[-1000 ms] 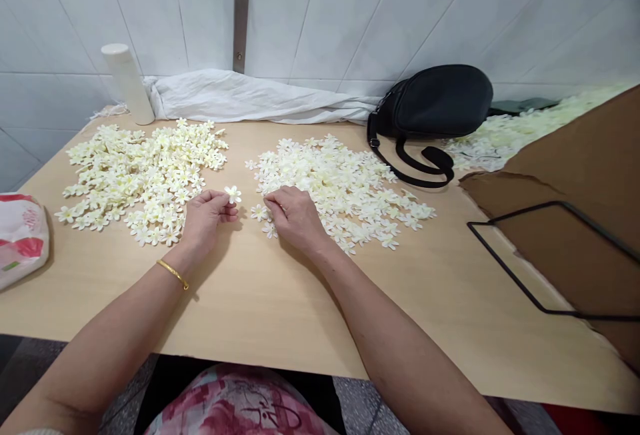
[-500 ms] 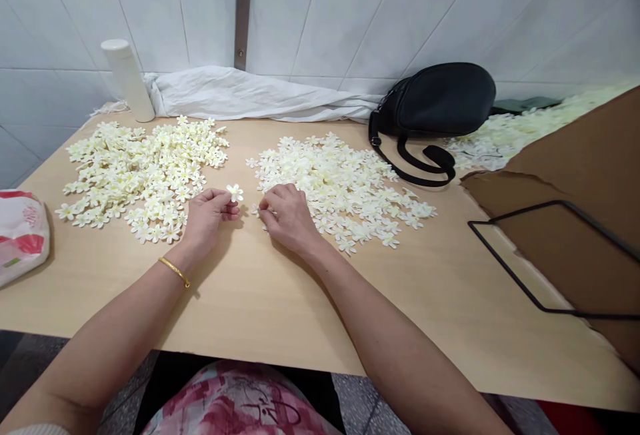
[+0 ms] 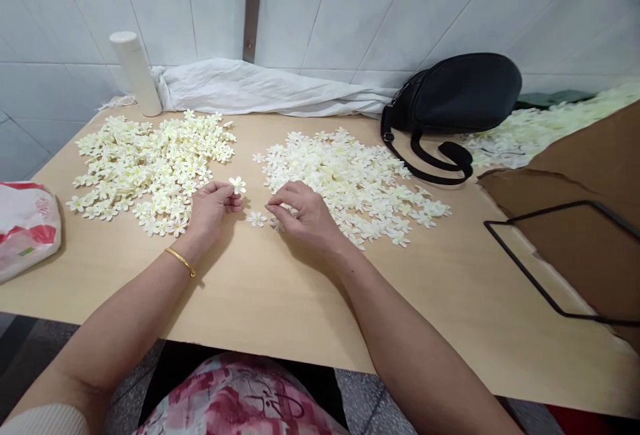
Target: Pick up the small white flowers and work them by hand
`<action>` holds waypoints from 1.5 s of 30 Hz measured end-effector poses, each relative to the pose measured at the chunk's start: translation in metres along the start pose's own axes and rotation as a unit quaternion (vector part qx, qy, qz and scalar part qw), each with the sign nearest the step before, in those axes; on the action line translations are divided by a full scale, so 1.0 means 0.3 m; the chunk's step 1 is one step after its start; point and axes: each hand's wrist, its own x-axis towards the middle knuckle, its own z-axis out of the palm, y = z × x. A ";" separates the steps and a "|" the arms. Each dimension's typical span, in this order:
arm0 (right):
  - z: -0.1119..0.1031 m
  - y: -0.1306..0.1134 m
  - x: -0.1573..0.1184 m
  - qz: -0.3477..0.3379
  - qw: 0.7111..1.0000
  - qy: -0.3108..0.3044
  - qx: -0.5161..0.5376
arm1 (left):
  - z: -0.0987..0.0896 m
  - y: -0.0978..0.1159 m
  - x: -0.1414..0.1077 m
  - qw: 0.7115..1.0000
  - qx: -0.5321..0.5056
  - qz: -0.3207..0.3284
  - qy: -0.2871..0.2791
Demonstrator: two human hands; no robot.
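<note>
My left hand (image 3: 213, 208) pinches a white artificial flower (image 3: 237, 185) with a pale yellow centre between thumb and fingers. Facing it, my right hand (image 3: 307, 214) has its thumb and forefinger tips together; whatever they hold, if anything, is too small to make out. Between the hands a loose flower (image 3: 257, 219) lies flat on the table, and another flower (image 3: 277, 224) sits partly under my right fingers. A flower pile (image 3: 340, 168) spreads just behind and right of my right hand. To the left of my left hand is a second flower pile (image 3: 150, 162).
Along the tiled wall lie a white cloth (image 3: 260, 88) and an upright white bottle (image 3: 136, 74). A black bag (image 3: 465, 92) with its strap rests at the back right. Cardboard (image 3: 575, 195) and a black wire frame (image 3: 525, 280) stand right; a red-and-white package (image 3: 27, 232) sits left.
My right hand has drawn slightly right and its fingers have lifted. A flower now shows on the table between the hands. The left hand keeps its flower; the view has shifted a little.
</note>
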 end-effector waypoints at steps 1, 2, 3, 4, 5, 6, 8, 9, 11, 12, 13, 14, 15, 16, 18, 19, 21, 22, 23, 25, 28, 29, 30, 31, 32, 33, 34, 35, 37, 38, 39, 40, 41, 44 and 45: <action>0.009 0.001 -0.001 -0.011 1.000 -0.002 -0.011 | 0.001 0.000 -0.003 1.000 0.002 0.000 -0.002; 0.020 0.000 -0.001 -0.025 0.999 -0.001 -0.021 | 0.002 0.001 -0.007 1.000 0.005 0.001 -0.005; 0.031 -0.003 -0.002 -0.035 0.999 0.011 -0.030 | 0.004 0.001 -0.012 1.000 0.011 0.001 -0.012; 0.043 -0.006 -0.002 -0.043 0.998 0.026 -0.039 | 0.007 0.000 -0.019 1.000 0.018 0.000 -0.020; 0.053 -0.010 -0.002 -0.046 0.997 0.043 -0.046 | 0.010 -0.001 -0.026 0.999 0.026 0.000 -0.030; 0.060 -0.013 -0.002 -0.045 0.996 0.058 -0.049 | 0.013 -0.002 -0.033 0.998 0.039 0.002 -0.043; 0.067 -0.017 -0.001 -0.034 0.996 0.068 -0.049 | 0.018 -0.005 -0.046 0.995 0.063 0.015 -0.072; 0.066 -0.017 0.000 -0.026 0.997 0.062 -0.045 | 0.019 -0.006 -0.051 0.993 0.072 0.021 -0.088; 0.061 -0.016 0.000 -0.013 0.998 0.041 -0.035 | 0.018 -0.009 -0.053 0.990 0.072 0.022 -0.121; 0.057 -0.016 -0.001 -0.009 0.999 0.034 -0.029 | 0.016 -0.010 -0.052 0.989 0.063 0.015 -0.136; 0.054 -0.015 -0.001 -0.008 0.999 0.029 -0.023 | 0.014 -0.011 -0.050 0.987 0.050 0.006 -0.150; 0.051 -0.014 -0.002 -0.008 0.999 0.027 -0.017 | 0.011 -0.013 -0.048 0.986 0.034 -0.006 -0.162; 0.048 -0.013 -0.003 -0.009 1.000 0.027 -0.013 | 0.009 -0.014 -0.045 0.985 0.018 -0.016 -0.172; 0.046 -0.012 -0.003 -0.011 1.000 0.027 -0.010 | 0.008 -0.015 -0.043 0.984 0.002 -0.026 -0.179; 0.044 -0.011 -0.003 -0.014 1.000 0.021 -0.012 | 0.007 -0.017 -0.041 0.982 -0.018 -0.039 -0.185; 0.044 -0.011 -0.003 -0.015 1.000 0.016 -0.018 | 0.008 -0.018 -0.041 0.982 -0.022 -0.044 -0.185; 0.044 -0.011 -0.002 -0.015 0.999 0.005 -0.036 | 0.010 -0.021 -0.041 0.981 -0.027 -0.053 -0.182; 0.044 -0.012 -0.001 -0.014 0.999 0.001 -0.043 | 0.010 -0.022 -0.041 0.982 -0.029 -0.057 -0.179; 0.044 -0.014 0.001 -0.013 0.999 -0.002 -0.045 | 0.011 -0.024 -0.040 0.982 -0.030 -0.061 -0.177; 0.044 -0.019 0.003 -0.007 0.999 -0.004 -0.036 | 0.010 -0.026 -0.037 0.983 -0.031 -0.064 -0.172; 0.043 -0.027 0.005 0.004 1.000 -0.005 -0.002 | 0.006 -0.027 -0.032 0.984 -0.019 -0.054 -0.169; 0.042 -0.029 0.005 0.008 1.000 -0.008 0.009 | 0.005 -0.026 -0.031 0.984 -0.010 -0.048 -0.168; 0.042 -0.030 0.005 0.012 1.000 -0.012 0.019 | 0.004 -0.025 -0.031 0.985 0.001 -0.041 -0.166; 0.041 -0.031 0.006 0.017 0.999 -0.017 0.025 | 0.005 -0.024 -0.032 0.986 0.014 -0.034 -0.163; 0.041 -0.030 0.005 0.021 0.999 -0.022 0.027 | 0.005 -0.022 -0.033 0.986 0.027 -0.029 -0.161; 0.041 -0.029 0.005 0.025 0.999 -0.027 0.025 | 0.007 -0.021 -0.035 0.986 0.036 -0.026 -0.159; 0.041 -0.027 0.005 0.027 0.999 -0.030 0.022 | 0.008 -0.019 -0.037 0.986 0.040 -0.025 -0.160; 0.041 -0.025 0.004 0.028 0.999 -0.030 0.018 | 0.010 -0.018 -0.039 0.985 0.039 -0.027 -0.163; 0.043 -0.023 0.003 0.027 0.999 -0.025 0.016 | 0.012 -0.018 -0.040 0.984 0.026 -0.035 -0.171; 0.044 -0.022 0.003 0.025 0.999 -0.022 0.017 | 0.011 -0.020 -0.040 0.984 0.019 -0.039 -0.173; 0.046 -0.022 0.003 0.024 0.999 -0.019 0.017 | 0.011 -0.022 -0.039 0.984 0.013 -0.042 -0.175; 0.047 -0.022 0.004 0.023 0.999 -0.017 0.016 | 0.009 -0.024 -0.038 0.983 0.009 -0.043 -0.175; 0.049 -0.022 0.004 0.023 0.999 -0.017 0.016 | 0.008 -0.027 -0.036 0.983 0.007 -0.045 -0.176; 0.052 -0.024 0.006 0.024 0.999 -0.016 0.015 | 0.003 -0.035 -0.031 0.984 0.005 -0.045 -0.174; 0.052 -0.024 0.007 0.023 0.999 -0.016 0.014 | 0.002 -0.036 -0.030 0.984 0.005 -0.044 -0.173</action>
